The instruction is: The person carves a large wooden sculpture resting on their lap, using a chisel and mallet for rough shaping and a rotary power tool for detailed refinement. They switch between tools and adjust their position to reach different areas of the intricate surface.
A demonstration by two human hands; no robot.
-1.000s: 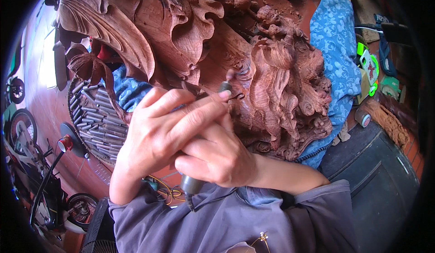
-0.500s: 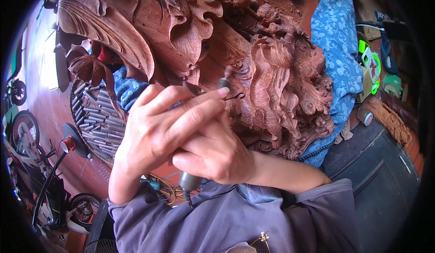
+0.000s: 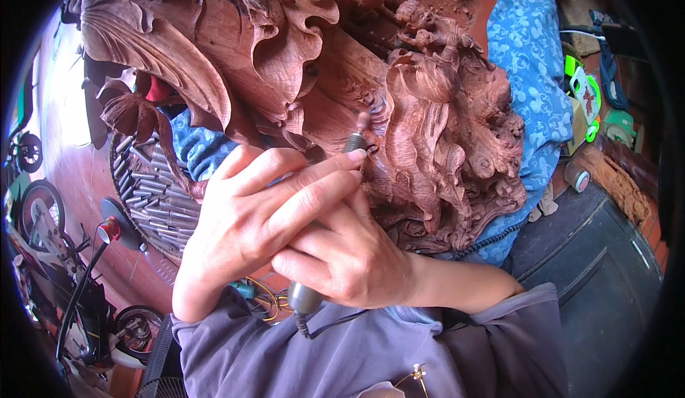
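Far left: a tray of metal rods (image 3: 146,195), partly hidden behind the carving and the hands.
Left hand (image 3: 250,220): lies over the right one, fingers stretched along the rotary tool (image 3: 305,294) and pressing it near the tip.
Rotary tool: only the grey rear end with its cord and the front collar show; the middle is covered by the hands.
Right hand (image 3: 349,259): closed around the tool body, under the left hand.
Carved wood sculpture (image 3: 421,134): directly beyond the hands; the tool bit touches its folds, but the bit itself is hard to make out.
Right: blue patterned cloth (image 3: 531,84) under the sculpture, cut off at top.
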